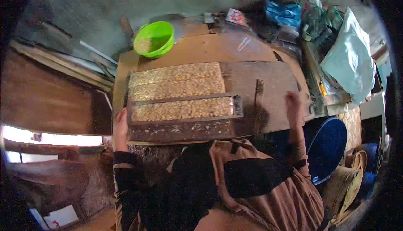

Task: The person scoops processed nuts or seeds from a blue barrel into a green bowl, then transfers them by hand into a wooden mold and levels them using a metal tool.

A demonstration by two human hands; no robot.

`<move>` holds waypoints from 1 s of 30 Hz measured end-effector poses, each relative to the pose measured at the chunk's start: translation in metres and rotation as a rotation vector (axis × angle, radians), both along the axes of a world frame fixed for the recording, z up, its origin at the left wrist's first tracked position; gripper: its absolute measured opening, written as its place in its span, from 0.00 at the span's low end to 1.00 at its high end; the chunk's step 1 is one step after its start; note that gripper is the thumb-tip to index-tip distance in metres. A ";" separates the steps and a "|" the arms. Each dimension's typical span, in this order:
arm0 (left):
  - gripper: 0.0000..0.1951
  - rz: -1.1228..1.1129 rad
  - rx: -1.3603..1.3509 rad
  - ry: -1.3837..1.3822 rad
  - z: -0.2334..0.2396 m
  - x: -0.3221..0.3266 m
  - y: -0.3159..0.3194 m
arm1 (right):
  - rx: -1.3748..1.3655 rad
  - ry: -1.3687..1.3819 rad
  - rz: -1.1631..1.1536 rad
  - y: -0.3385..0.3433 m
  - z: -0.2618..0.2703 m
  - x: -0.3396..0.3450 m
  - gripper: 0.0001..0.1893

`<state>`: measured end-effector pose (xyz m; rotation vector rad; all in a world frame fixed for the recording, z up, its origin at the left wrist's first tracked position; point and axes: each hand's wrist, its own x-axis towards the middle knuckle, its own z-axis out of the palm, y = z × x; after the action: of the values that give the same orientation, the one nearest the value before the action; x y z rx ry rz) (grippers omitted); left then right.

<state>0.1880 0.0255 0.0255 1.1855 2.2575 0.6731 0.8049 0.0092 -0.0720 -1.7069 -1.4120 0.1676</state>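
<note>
Slabs of a pale, grainy material (182, 81) lie on a dark board in front of me. The nearest strip (185, 108) sits within a wooden frame (238, 106). My left hand (121, 119) is at the board's left edge; whether it grips the edge is unclear. On the right, my right hand (293, 102) is blurred above the brown work surface (277, 76), and its fingers cannot be made out. Between that hand and the frame stands a dark, narrow tool or handle (259, 90), too blurred to name. Pale crumbs are scattered along the board's front part (189, 130).
A bright green plastic basin (154, 40), partly filled with pale material, stands at the back left. Plastic bags (349, 57) and a blue bag (283, 13) crowd the back right. A large blue barrel (329, 149) is close below my right forearm. Wooden boards (63, 64) lie to the left.
</note>
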 end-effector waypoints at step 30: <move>0.17 -0.368 0.267 0.206 -0.003 0.007 -0.079 | -0.360 -0.166 0.008 -0.086 0.059 -0.198 0.24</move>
<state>0.1950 -0.0539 0.0222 1.8180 2.0655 0.7475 0.6070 -0.0763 -0.0129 -2.0467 -1.5823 0.3055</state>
